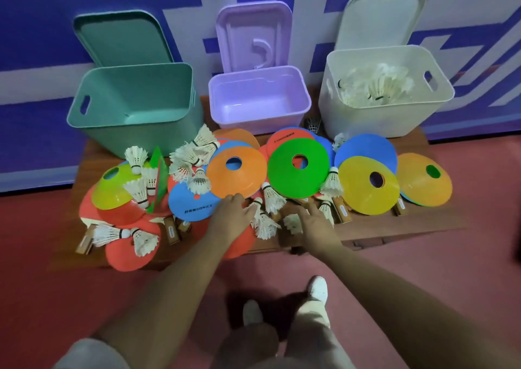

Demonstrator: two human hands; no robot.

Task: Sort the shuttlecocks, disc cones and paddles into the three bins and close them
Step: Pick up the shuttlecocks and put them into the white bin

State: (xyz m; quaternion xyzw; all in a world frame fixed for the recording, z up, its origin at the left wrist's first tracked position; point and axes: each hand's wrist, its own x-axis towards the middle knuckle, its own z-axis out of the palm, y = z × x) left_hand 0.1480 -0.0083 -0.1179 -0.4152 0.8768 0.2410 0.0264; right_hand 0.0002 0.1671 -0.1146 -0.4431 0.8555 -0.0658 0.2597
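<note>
While a cluster of shuttlecocks [266, 222] lies at the table's [380, 224] front edge, corks pointing away twd the bins, left hand [231, 216] curls just beside it, grip unclear; right hand [317, 226], fingers spread, holds nothing. White bin [352, 120] w/ shuttlecocks stands rear right, nearer the right hand.

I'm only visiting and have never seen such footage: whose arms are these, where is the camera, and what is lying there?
No machine here: a person wears a camera on the head, so you look down at their left hand and right hand. On the wooden table lie shuttlecocks, disc cones and paddles. Behind stand a green bin, purple bin and white bin, lids up; only the white one holds shuttlecocks. Both hands reach for loose shuttlecocks; a grip isn't visible.
</note>
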